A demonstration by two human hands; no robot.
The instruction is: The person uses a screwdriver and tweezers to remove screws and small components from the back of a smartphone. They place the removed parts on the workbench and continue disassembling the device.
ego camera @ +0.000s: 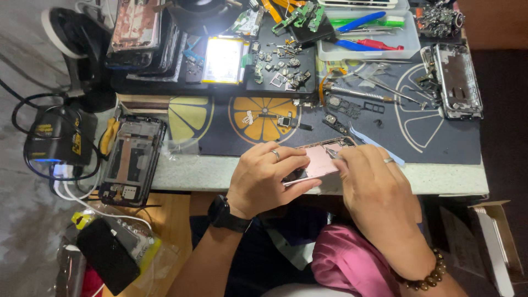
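At lower centre, a pink opened smartphone (318,160) is being pinched by the left hand (264,179) at the bench edge (209,175); the right hand (374,190) is pinching a thin metal tool (331,153) that might slip and scratch it.

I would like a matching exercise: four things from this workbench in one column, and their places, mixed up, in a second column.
Things:
1. pink phone
2. watch
3. bead bracelet
4. open phone frame

Places:
A. on the right wrist
B. at the table's left edge
C. between both hands
D. on the left wrist

Pairs: 1-C, 2-D, 3-A, 4-B
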